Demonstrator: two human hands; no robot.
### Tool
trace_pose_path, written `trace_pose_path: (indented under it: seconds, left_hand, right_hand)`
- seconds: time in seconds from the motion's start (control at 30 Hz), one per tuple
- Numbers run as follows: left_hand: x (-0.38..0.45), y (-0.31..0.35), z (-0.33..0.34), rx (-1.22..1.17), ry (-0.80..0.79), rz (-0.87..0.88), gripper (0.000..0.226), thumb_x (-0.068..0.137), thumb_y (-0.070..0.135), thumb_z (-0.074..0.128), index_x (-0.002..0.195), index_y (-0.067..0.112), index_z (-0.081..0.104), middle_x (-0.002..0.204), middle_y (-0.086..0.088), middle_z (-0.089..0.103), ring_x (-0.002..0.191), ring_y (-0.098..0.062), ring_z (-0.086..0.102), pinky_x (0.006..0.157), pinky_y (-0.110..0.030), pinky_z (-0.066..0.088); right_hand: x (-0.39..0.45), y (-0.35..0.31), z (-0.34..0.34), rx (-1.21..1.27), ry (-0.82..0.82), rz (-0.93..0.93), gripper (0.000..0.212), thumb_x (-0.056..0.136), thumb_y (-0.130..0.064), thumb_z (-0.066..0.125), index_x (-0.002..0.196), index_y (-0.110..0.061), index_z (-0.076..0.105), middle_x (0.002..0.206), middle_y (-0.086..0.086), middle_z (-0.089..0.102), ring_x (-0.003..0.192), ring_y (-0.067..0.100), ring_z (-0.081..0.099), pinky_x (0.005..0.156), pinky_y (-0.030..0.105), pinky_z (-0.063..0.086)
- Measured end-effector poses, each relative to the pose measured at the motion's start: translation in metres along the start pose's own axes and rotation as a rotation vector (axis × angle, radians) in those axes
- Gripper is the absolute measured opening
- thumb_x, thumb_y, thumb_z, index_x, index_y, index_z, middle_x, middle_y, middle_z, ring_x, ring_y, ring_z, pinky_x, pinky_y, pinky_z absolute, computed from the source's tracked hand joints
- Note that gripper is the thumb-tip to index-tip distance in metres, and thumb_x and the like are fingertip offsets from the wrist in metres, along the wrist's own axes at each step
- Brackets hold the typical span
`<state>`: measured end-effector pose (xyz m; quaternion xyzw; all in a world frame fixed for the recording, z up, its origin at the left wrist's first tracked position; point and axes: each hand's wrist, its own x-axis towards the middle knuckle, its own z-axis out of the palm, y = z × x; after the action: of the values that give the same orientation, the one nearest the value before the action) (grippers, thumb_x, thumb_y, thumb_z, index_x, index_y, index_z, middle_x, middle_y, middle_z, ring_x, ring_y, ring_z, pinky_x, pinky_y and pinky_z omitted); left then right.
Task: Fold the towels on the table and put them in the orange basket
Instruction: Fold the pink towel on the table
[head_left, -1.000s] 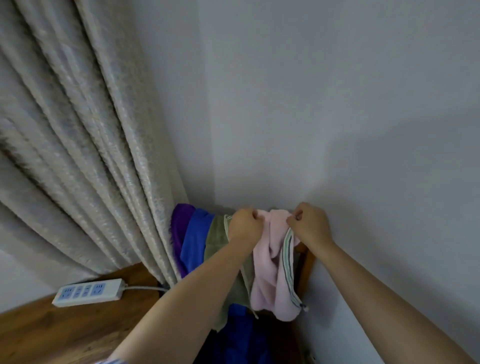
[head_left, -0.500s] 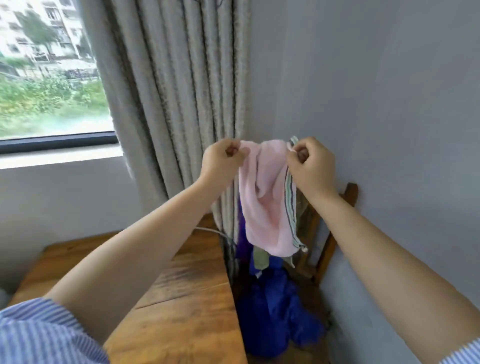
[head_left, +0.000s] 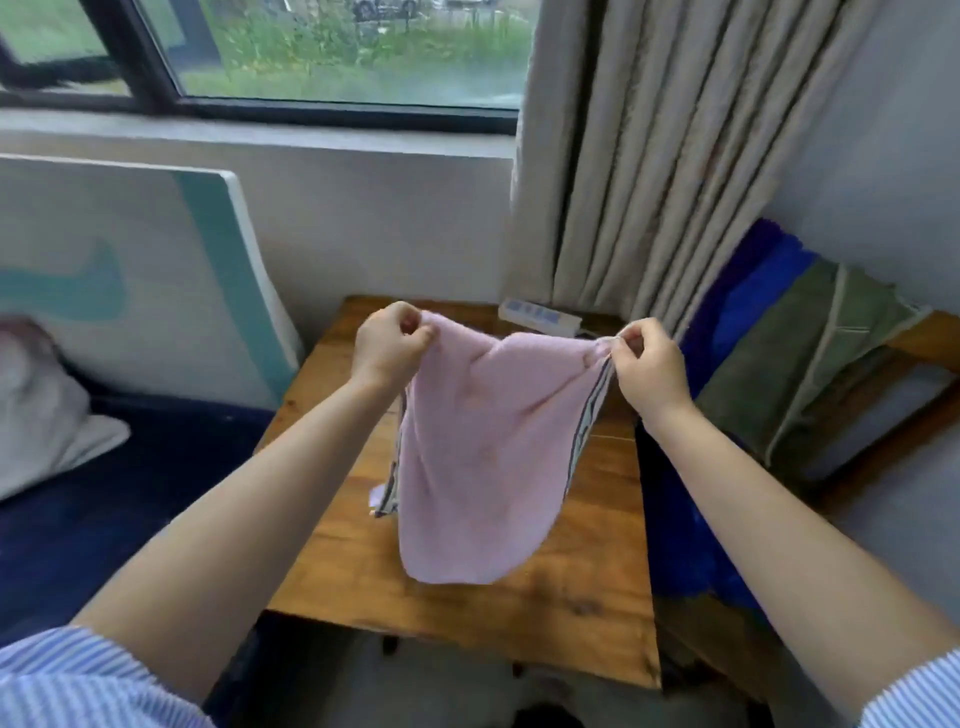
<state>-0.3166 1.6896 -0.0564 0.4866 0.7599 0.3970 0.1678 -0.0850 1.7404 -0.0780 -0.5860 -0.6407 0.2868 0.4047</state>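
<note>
A pink towel (head_left: 478, 457) with striped side edges hangs in the air above the wooden table (head_left: 587, 582). My left hand (head_left: 389, 343) pinches its upper left corner and my right hand (head_left: 649, 364) pinches its upper right corner, so the cloth sags between them. Several more towels, purple, blue (head_left: 748, 306) and olive green (head_left: 810, 338), are draped over the back of a wooden chair (head_left: 930, 338) at the right. No orange basket is in view.
A white power strip (head_left: 537, 315) lies at the table's far edge. Beige curtains (head_left: 649, 156) hang behind it below a window. A bed with a dark blue cover (head_left: 104, 519) and a pillow (head_left: 41, 405) stands at the left.
I lifted the pink towel off the chair back and swung it left over the table. My hands have moved apart, spreading its top edge. The view turned from the wall corner to the table.
</note>
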Motion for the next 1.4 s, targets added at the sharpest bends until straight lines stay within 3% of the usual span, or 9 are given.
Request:
trace_pose_path:
  seconds: [0.07, 0.3, 0.4, 0.5, 0.67, 0.87, 1.03, 1.23, 1.4]
  left_hand:
    - [-0.016, -0.042, -0.001, 0.014, -0.011, -0.104, 0.007, 0.086, 0.015, 0.057, 0.083, 0.008, 0.058, 0.085, -0.011, 0.06, 0.083, -0.024, 0.053, 0.071, -0.028, 0.038]
    - [-0.105, -0.147, 0.058, 0.06, -0.281, -0.52, 0.032, 0.087, 0.012, 0.056, 0.061, 0.016, 0.038, 0.066, 0.002, 0.042, 0.079, -0.021, 0.044, 0.064, -0.027, 0.029]
    - [-0.149, -0.168, 0.087, 0.11, -0.376, -0.592, 0.035, 0.086, 0.01, 0.056, 0.058, 0.016, 0.035, 0.078, -0.006, 0.046, 0.087, -0.028, 0.051, 0.066, -0.03, 0.032]
    - [-0.18, -0.179, 0.105, 0.147, -0.431, -0.667, 0.04, 0.09, 0.016, 0.051, 0.057, 0.02, 0.028, 0.096, -0.024, 0.058, 0.091, -0.033, 0.055, 0.067, -0.032, 0.036]
    - [-0.186, -0.182, 0.112, 0.096, -0.404, -0.695, 0.041, 0.095, 0.021, 0.044, 0.054, 0.017, 0.041, 0.081, -0.018, 0.056, 0.076, -0.022, 0.045, 0.062, -0.026, 0.028]
    - [-0.17, -0.197, 0.105, -0.018, -0.11, -0.84, 0.023, 0.086, 0.001, 0.042, 0.075, 0.009, 0.06, 0.083, -0.014, 0.059, 0.078, -0.025, 0.05, 0.063, -0.025, 0.032]
    - [-0.162, -0.192, 0.11, -0.16, -0.306, -0.792, 0.022, 0.091, -0.001, 0.037, 0.088, 0.007, 0.057, 0.081, -0.009, 0.055, 0.081, -0.023, 0.05, 0.055, -0.025, 0.036]
    - [-0.167, -0.167, 0.136, 0.029, -0.445, -0.494, 0.023, 0.088, 0.011, 0.041, 0.082, 0.0, 0.06, 0.093, -0.023, 0.062, 0.08, -0.021, 0.049, 0.066, -0.03, 0.032]
    - [-0.172, -0.171, 0.152, 0.218, -0.458, -0.571, 0.028, 0.093, 0.01, 0.041, 0.108, -0.006, 0.057, 0.119, -0.027, 0.052, 0.11, -0.037, 0.049, 0.091, -0.04, 0.041]
  right_hand:
    - [-0.017, 0.03, 0.021, 0.042, -0.041, 0.138, 0.004, 0.089, -0.006, 0.047, 0.088, -0.006, 0.051, 0.081, 0.005, 0.05, 0.081, 0.021, 0.045, 0.07, 0.027, 0.034]
    - [-0.098, 0.151, 0.065, -0.179, -0.411, 0.6, 0.013, 0.086, -0.004, 0.044, 0.074, -0.009, 0.043, 0.076, 0.009, 0.046, 0.069, 0.022, 0.041, 0.053, 0.029, 0.028]
    - [-0.128, 0.182, 0.067, -0.286, -0.606, 0.703, 0.013, 0.085, -0.007, 0.048, 0.076, -0.01, 0.04, 0.076, 0.007, 0.046, 0.07, 0.023, 0.045, 0.053, 0.029, 0.03]
    - [-0.142, 0.194, 0.068, -0.429, -0.74, 0.639, 0.01, 0.09, -0.018, 0.048, 0.089, -0.008, 0.046, 0.087, 0.007, 0.052, 0.072, 0.019, 0.048, 0.052, 0.025, 0.032]
    - [-0.135, 0.188, 0.073, -0.517, -0.654, 0.446, 0.018, 0.092, -0.021, 0.046, 0.078, -0.009, 0.049, 0.079, 0.008, 0.054, 0.066, 0.019, 0.049, 0.048, 0.022, 0.032]
    - [-0.129, 0.188, 0.075, -0.549, -0.633, 0.455, 0.019, 0.092, -0.012, 0.043, 0.078, -0.004, 0.054, 0.083, 0.013, 0.056, 0.074, 0.024, 0.052, 0.063, 0.029, 0.042]
    - [-0.13, 0.186, 0.073, -0.467, -0.625, 0.431, 0.024, 0.092, -0.012, 0.043, 0.081, 0.002, 0.058, 0.086, 0.017, 0.058, 0.076, 0.024, 0.052, 0.066, 0.028, 0.042]
    - [-0.129, 0.187, 0.071, -0.389, -0.628, 0.443, 0.022, 0.093, -0.013, 0.043, 0.085, -0.001, 0.059, 0.086, 0.011, 0.056, 0.077, 0.019, 0.051, 0.063, 0.022, 0.041]
    - [-0.126, 0.194, 0.063, -0.32, -0.623, 0.467, 0.022, 0.092, -0.01, 0.044, 0.075, -0.002, 0.056, 0.086, 0.02, 0.06, 0.076, 0.026, 0.052, 0.067, 0.026, 0.04]
